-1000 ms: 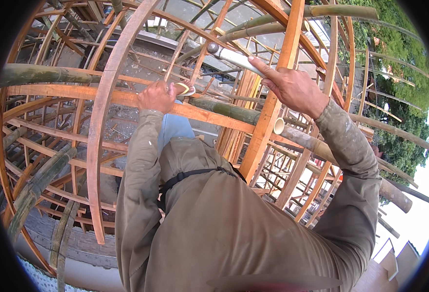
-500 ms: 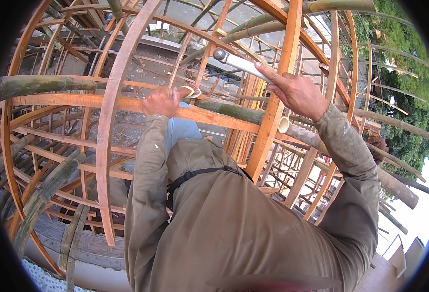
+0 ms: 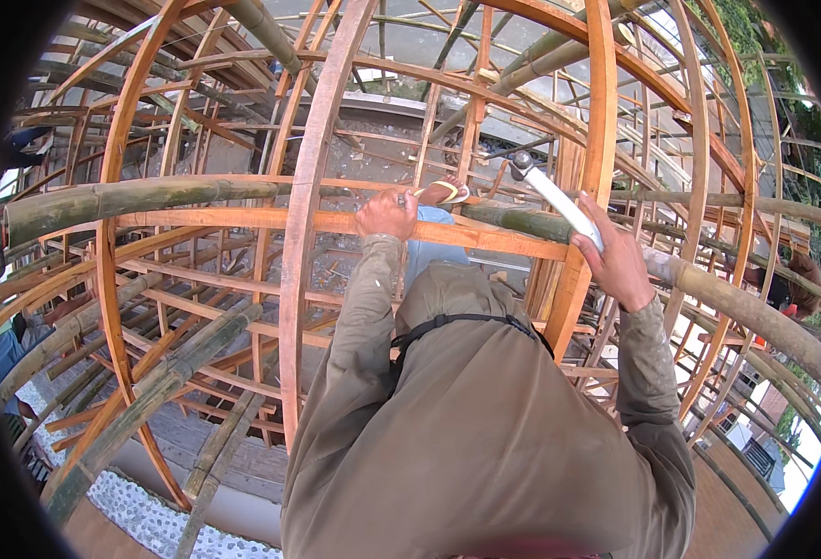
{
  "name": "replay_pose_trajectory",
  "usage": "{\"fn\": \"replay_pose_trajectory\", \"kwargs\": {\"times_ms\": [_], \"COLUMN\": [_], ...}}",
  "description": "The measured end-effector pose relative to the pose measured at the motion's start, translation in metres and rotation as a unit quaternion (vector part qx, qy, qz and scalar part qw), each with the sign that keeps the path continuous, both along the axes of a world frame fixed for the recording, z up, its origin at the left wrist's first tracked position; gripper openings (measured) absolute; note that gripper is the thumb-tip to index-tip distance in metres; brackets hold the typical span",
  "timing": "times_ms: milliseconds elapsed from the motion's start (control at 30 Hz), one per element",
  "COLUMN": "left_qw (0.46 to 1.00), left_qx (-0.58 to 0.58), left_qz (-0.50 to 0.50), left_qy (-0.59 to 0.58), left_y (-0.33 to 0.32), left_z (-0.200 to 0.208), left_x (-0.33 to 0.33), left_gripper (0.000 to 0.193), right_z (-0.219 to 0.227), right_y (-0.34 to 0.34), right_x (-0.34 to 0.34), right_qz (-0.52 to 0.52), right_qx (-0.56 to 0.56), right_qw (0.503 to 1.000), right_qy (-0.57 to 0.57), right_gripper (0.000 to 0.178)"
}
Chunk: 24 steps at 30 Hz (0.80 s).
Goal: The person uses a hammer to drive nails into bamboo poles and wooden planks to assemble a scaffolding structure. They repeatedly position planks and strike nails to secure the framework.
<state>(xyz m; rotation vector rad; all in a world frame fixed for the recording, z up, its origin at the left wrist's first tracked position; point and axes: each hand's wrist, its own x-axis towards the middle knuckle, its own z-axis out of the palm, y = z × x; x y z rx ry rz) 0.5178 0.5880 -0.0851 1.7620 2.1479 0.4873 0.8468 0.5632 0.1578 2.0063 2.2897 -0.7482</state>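
Observation:
My left hand [image 3: 385,215] is closed over a horizontal orange-brown wooden beam [image 3: 485,237]. Whether it also pinches something small at the fingertips is unclear. In my right hand [image 3: 618,265] is a hammer [image 3: 561,199] with a white handle and a dark round head, which points up and left. That hand is beside an upright wooden post [image 3: 589,228], where the beam ends. Between my hands, a foot in a yellow-strapped sandal [image 3: 445,192] and a blue trouser leg [image 3: 432,244] show past the beam.
Thick green bamboo poles [image 3: 150,194] run alongside the beam. A curved-looking upright timber [image 3: 306,200] crosses it left of my left hand. Below spreads a lattice of timbers and poles above a grey floor [image 3: 373,140]. Another person's blue clothing [image 3: 2,359] shows at the far left.
The whole view has shifted, so the frame sits farther right in the picture. My right hand has lowered the hammer slightly relative to the left hand, which still grips the beam.

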Motion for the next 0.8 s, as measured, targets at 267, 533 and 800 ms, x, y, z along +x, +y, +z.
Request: {"fn": "replay_pose_trajectory", "kwargs": {"times_ms": [267, 533, 800], "left_qw": [0.998, 0.995, 0.966], "left_qx": [-0.059, 0.063, 0.176], "left_qz": [-0.021, -0.005, 0.183], "left_qy": [0.029, -0.083, 0.053], "left_y": [0.006, -0.002, -0.039], "left_z": [0.004, 0.009, 0.084], "left_x": [0.0, -0.011, -0.116], "left_gripper": [0.042, 0.032, 0.037], "right_z": [-0.056, -0.058, -0.058], "right_y": [-0.104, -0.09, -0.076], "right_x": [-0.027, -0.034, -0.056], "right_qz": [-0.165, -0.353, -0.296], "right_qx": [0.089, -0.136, -0.2], "right_qw": [0.938, 0.813, 0.813], "right_qy": [0.291, 0.442, 0.459], "right_gripper": [0.061, 0.059, 0.06]}}
